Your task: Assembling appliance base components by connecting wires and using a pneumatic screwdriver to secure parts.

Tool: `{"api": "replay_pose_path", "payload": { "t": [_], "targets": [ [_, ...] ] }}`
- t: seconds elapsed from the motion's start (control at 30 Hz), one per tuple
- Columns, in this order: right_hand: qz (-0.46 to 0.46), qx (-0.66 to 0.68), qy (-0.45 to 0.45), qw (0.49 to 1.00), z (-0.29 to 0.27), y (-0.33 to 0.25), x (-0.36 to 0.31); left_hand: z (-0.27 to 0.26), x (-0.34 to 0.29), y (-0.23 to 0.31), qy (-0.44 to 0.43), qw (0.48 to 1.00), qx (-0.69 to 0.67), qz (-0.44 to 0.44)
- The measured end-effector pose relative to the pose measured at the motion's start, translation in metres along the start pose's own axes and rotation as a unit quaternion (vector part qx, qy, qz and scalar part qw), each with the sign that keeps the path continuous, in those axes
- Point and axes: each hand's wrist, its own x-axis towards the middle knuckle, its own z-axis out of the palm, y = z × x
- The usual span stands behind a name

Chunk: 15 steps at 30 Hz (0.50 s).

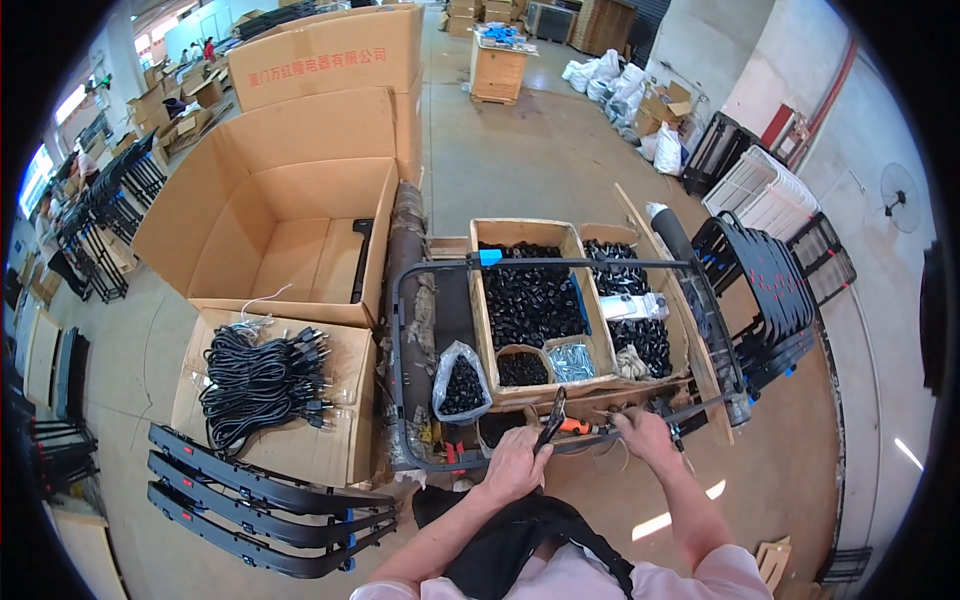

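Observation:
My left hand (517,463) is closed round a slim black curved part (550,420) at the near edge of the workbench; its exact kind is hard to make out. Just right of it lies an orange-and-black tool (575,426). My right hand (645,434) is beside that tool, its fingers curled together over the bench edge; whatever they pinch is too small to tell. A dark tubular metal frame (399,350) with rounded corners lies across the bench, over the parts bins. Its near bar runs by both hands.
Wooden bins (484,340) hold black fittings and silver screws (571,362). A plastic bag of black pieces (461,388) sits left of them. Further left are coiled black power cords (258,385), an open cardboard box (300,245) and stacked dark bars (260,500). Frames (755,275) lean at right.

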Motion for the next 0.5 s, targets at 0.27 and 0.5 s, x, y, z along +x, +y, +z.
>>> {"api": "replay_pose_path", "payload": {
  "t": [0.27,0.5],
  "targets": [
    [0.042,0.736,-0.066,0.672,0.011,-0.080,0.025,0.026,-0.005,0.034,-0.146,0.956,-0.179,-0.180],
    [0.078,0.824,0.024,0.561,-0.037,-0.080,0.060,0.048,-0.016,0.044,-0.189,0.838,-0.372,-0.352]
  ]
}}
